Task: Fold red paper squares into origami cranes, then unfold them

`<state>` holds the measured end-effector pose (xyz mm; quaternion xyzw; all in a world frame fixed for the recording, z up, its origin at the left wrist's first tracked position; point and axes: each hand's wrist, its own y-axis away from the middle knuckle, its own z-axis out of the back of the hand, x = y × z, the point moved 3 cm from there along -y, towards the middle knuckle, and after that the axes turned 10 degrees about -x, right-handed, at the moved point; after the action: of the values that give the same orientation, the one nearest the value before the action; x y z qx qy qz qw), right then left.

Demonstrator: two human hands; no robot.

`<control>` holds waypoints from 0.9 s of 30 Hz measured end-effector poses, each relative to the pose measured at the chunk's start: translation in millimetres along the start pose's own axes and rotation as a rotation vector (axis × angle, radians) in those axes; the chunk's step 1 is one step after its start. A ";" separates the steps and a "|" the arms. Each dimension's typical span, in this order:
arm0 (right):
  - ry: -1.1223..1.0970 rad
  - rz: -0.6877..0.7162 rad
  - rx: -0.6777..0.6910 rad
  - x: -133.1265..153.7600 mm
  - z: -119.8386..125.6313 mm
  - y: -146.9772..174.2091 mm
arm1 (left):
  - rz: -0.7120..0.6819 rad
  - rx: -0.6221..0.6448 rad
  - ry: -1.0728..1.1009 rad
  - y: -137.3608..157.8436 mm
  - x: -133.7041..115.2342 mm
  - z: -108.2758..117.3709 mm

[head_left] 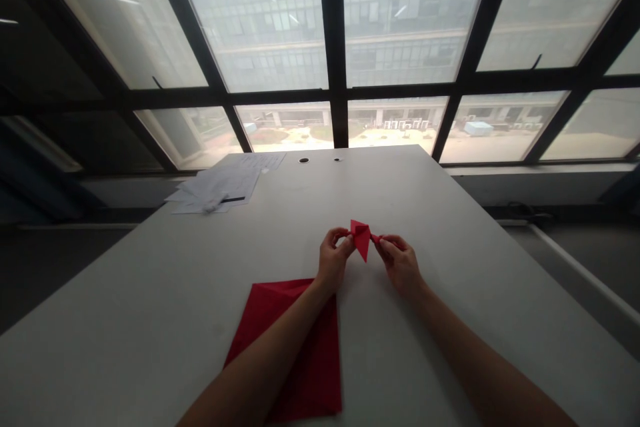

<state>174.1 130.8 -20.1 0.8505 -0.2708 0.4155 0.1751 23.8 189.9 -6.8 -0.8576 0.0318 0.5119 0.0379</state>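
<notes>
A small folded red paper figure (361, 238), shaped like an origami crane, is held up between both hands over the table. My left hand (334, 257) pinches its left end between thumb and fingers. On the other side, my right hand (400, 262) grips a narrow red point that sticks out to the right. One pointed flap hangs down in the middle. Below my left forearm lies a stack of red paper (300, 347), partly covered by that arm.
White sheets with writing (225, 177) lie loosely at the far left of the white table (400, 194), with a dark pen (233, 200) on them. Two round holes pierce the tabletop near its far edge, one a dark grommet (304, 160). Large framed windows (395, 14) rise behind.
</notes>
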 end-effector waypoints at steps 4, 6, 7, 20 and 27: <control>-0.023 0.000 -0.047 -2.6 4.9 -4.9 | -0.028 0.052 -0.083 0.9 0.7 0.0; -0.014 -0.001 -0.043 -2.6 6.4 -6.7 | -0.006 0.054 -0.063 0.6 0.9 0.1; 0.019 0.015 -0.031 -1.6 6.5 -6.8 | 0.000 0.044 -0.042 0.1 0.3 0.4; 1.007 1.069 0.182 31.7 -15.9 26.0 | -0.313 0.152 -0.292 5.4 -15.3 -2.2; 0.707 0.872 0.017 32.6 -9.0 21.3 | -0.340 0.141 -0.352 4.0 -14.7 -2.6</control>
<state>172.2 108.4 13.0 0.4701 -0.5187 0.7116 0.0605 18.7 186.0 7.2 -0.7436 -0.0844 0.6360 0.1881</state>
